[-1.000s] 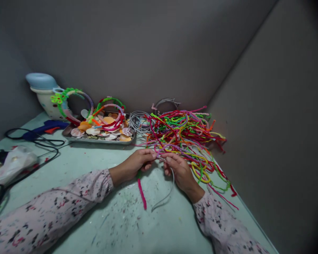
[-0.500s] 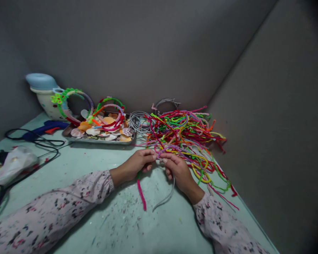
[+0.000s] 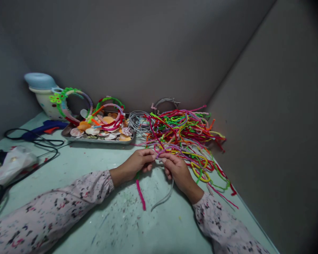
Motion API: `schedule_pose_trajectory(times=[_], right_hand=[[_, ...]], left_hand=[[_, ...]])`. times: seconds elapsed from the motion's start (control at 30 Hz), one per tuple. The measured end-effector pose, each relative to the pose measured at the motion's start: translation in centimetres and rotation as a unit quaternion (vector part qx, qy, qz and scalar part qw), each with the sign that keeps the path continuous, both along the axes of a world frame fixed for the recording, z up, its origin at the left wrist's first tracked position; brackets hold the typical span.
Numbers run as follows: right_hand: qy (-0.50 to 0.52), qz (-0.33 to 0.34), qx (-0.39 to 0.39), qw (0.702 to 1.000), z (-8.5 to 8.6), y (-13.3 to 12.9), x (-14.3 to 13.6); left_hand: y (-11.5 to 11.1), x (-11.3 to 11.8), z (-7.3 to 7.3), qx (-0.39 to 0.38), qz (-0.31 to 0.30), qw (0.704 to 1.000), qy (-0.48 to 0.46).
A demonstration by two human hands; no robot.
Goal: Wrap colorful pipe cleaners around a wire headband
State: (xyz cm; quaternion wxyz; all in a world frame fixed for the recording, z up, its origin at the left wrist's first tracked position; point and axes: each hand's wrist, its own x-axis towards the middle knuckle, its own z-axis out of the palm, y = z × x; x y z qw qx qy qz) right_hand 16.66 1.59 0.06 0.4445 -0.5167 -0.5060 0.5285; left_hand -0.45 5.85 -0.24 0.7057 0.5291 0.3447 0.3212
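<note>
Both hands meet near the right edge of the pale green worktop (image 3: pixel 69 169). Left hand (image 3: pixel 136 163) pinches a magenta pipe cleaner (image 3: pixel 141 193); right hand (image 3: pixel 177 169) grips a thin curved grey metal headband (image 3: pixel 166 195). Headband mostly bare; wrapping barely begun. Tangled multicoloured pipe-cleaner heap (image 3: pixel 185 135) just beyond.

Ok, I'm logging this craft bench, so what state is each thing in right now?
left hand: pinching a pink pipe cleaner
right hand: gripping a bare metal headband
pipe cleaner pile: loose, tangled
tray: filled with shells
wrapped headbands: resting on the tray
</note>
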Motion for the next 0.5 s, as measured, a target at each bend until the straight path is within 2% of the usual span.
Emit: schedule_pose_trajectory(times=[0.5], right_hand=[[-0.014,-0.015,-0.004,1.0,-0.38,0.12,0.11]], left_hand=[[-0.22,0.23,0.13,0.028,0.018,0.999,0.04]])
